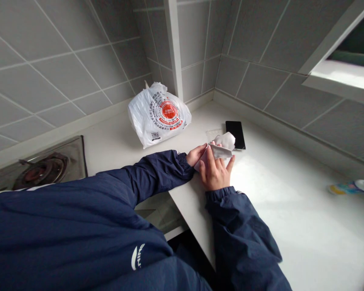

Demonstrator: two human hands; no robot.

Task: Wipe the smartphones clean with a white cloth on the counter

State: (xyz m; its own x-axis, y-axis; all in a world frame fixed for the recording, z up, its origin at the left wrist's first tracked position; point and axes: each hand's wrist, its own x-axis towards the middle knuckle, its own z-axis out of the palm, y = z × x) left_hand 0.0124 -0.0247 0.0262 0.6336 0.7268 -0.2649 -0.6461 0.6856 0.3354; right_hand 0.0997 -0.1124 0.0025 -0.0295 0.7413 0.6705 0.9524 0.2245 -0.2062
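Observation:
A pale pinkish-grey cloth, partly folded, lies bunched on the white counter between my hands. At its left edge, my left hand is closed, pinching the cloth between thumb and fingers. My right hand is palm down over the near side, its thumb and little finger spread out. A flap of the cloth crosses its middle fingers, whose tips show beyond it, while the index finger lies in front; the hand grips the flap between these fingers. Under and behind the cloth, a black flat phone-like slab rests on the counter.
A white plastic bag with a red round print stands against the wall at the back left. The gas stove is at far left. A bottle with a yellow and blue label lies at the right. A small clear flat piece lies behind the cloth.

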